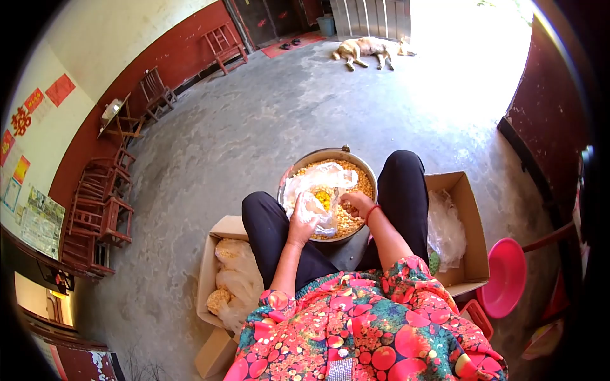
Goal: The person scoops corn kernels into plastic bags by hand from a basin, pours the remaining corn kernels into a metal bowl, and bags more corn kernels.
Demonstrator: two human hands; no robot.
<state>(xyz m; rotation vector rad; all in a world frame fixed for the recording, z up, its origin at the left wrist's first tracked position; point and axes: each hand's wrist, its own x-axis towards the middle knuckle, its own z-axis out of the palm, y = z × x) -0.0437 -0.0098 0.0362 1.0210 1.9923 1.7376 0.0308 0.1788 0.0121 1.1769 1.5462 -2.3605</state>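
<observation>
A round metal pot [281, 190] stands between my knees, filled with yellow-orange kernels [365, 182] that look like corn. Over it lies a clear plastic bag [325, 174], its mouth spread and more yellow pieces showing inside. My left hand [304, 222] grips the near left side of this bag. On the other side, my right hand [358, 204] is above the kernels beside the bag, its fingers curled together. What those fingers hold, if anything, is hidden.
At my left, a cardboard box [208, 279] contains filled plastic bags [238, 279]. Another cardboard box [473, 222] with crumpled plastic [447, 228] sits at my right, beside a pink basin [503, 279]. Wooden chairs [95, 209] line the left wall; a dog [368, 49] lies near the doorway.
</observation>
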